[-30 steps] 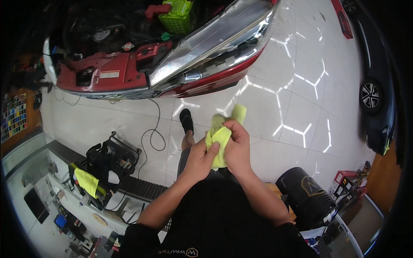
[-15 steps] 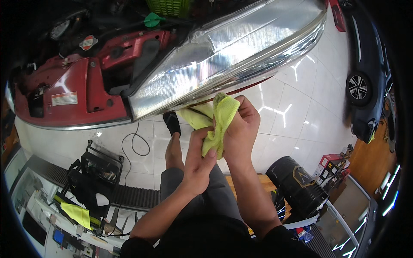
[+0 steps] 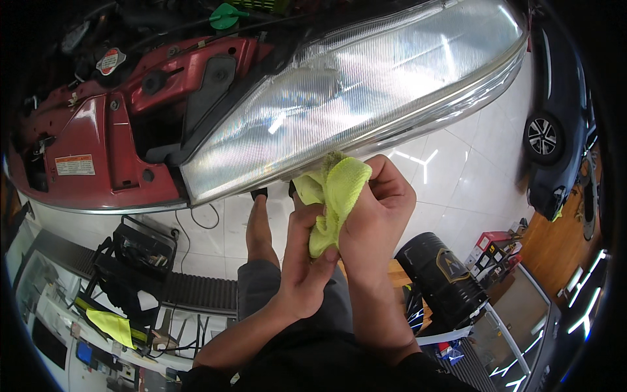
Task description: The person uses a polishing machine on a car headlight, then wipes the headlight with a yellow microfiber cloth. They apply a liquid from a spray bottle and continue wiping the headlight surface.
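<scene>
A bunched yellow-green microfibre cloth (image 3: 345, 186) is between my two hands, with a dark smudge at its top end. My left hand (image 3: 305, 261) grips the lower folds, thumb against the cloth. Curled round its right side is my right hand (image 3: 379, 215), its fingertips partly hidden in the fabric. Just beyond the cloth lies the large clear headlight (image 3: 353, 98) of a red car, ribbed and shiny. The cloth's top overlaps the headlight's lower edge in view; whether they touch I cannot tell.
Red front bodywork (image 3: 85, 137) and the engine bay adjoin the headlight on the left. A black drum (image 3: 444, 277) stands at right, near some boxes (image 3: 490, 251). A black wheeled cart (image 3: 140, 248) and a cable (image 3: 186, 242) are at left. A dark car (image 3: 555, 124) is parked far right.
The headlight and red bodywork appear larger and lower in view. My hands, still holding the cloth, have shifted slightly right and down in the picture.
</scene>
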Demonstrator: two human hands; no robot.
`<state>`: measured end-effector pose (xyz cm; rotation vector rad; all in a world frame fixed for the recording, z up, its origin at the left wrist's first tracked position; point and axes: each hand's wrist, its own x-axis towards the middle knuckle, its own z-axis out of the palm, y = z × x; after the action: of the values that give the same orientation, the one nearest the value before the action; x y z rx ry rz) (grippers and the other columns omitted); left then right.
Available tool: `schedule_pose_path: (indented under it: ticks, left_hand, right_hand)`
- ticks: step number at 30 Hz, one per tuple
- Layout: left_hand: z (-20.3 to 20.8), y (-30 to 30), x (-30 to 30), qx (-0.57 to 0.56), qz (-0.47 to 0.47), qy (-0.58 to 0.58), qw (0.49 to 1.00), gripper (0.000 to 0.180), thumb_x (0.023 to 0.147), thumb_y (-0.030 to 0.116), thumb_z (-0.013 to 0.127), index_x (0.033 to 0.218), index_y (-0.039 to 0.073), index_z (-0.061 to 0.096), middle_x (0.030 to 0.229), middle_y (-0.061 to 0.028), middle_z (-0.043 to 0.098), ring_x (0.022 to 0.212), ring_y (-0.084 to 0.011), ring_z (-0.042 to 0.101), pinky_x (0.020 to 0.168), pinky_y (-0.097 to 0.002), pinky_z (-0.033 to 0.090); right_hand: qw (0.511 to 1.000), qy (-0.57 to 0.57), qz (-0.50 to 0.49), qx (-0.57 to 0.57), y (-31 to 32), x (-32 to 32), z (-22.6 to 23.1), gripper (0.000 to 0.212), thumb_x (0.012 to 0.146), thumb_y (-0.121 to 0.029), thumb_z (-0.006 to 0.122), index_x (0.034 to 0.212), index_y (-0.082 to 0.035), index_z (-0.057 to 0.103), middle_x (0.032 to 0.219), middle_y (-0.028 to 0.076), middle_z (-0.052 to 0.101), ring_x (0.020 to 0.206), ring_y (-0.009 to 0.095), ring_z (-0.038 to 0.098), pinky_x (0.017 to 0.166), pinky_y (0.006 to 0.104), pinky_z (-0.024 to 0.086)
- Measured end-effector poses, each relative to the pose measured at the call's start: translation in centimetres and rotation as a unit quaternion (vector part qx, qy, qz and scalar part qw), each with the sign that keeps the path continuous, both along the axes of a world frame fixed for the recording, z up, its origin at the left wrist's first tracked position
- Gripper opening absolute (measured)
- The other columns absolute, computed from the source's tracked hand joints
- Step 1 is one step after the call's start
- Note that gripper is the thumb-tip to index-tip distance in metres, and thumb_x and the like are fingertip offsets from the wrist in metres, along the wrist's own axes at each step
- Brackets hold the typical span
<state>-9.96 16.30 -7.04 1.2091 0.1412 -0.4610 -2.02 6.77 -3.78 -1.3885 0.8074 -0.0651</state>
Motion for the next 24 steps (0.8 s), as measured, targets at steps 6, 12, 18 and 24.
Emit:
schedule_pose_path:
  ticks: [6, 12, 18, 24]
  left_hand:
    - [0.7, -1.9, -0.3, -0.078, -0.015, 0.041, 0.996, 0.054, 0.099, 0.016, 0.056, 0.145, -0.004, 0.037, 0.141, -0.0167, 0.039, 0.128, -0.0273, 0.043, 0.107, -0.0366, 0.035]
    - [0.2, -2.5, -3.2, -0.137, 0.021, 0.12, 0.983, 0.06, 0.099, 0.017, 0.056, 0.15, -0.003, 0.03, 0.149, -0.0163, 0.034, 0.136, -0.025, 0.039, 0.11, -0.0377, 0.033]
    - [-1.0, -1.2, -3.0, -0.13, -0.019, 0.06, 0.99, 0.057, 0.1, 0.02, 0.053, 0.149, -0.002, 0.033, 0.148, -0.0152, 0.037, 0.139, -0.0274, 0.038, 0.113, -0.0414, 0.031]
    - [-0.9, -0.8, -4.6, -0.128, 0.006, 0.082, 0.988, 0.056, 0.101, 0.017, 0.05, 0.15, -0.002, 0.032, 0.148, -0.0149, 0.04, 0.137, -0.0245, 0.039, 0.114, -0.0407, 0.03]
  right_hand:
    - [0.999, 0.001, -0.008, -0.049, -4.1, 2.1, 0.9, 0.022, 0.093, -0.001, 0.064, 0.072, -0.002, 0.057, 0.069, -0.001, 0.063, 0.06, 0.002, 0.052, 0.053, 0.02, 0.04]
    - [0.991, 0.021, 0.104, -0.083, -1.7, 1.2, 1.5, 0.021, 0.093, -0.002, 0.061, 0.072, -0.004, 0.056, 0.069, -0.001, 0.062, 0.06, 0.001, 0.051, 0.054, 0.0188, 0.039]
    - [0.997, 0.024, 0.068, -0.032, -3.8, 1.9, 2.1, 0.018, 0.092, 0.002, 0.064, 0.074, 0.0, 0.06, 0.069, 0.003, 0.066, 0.06, 0.004, 0.056, 0.052, 0.02, 0.041]
    - [0.998, 0.024, 0.048, -0.039, -3.4, 2.3, 2.2, 0.018, 0.09, 0.002, 0.063, 0.073, 0.001, 0.057, 0.068, 0.0, 0.062, 0.059, 0.004, 0.055, 0.05, 0.0215, 0.04]
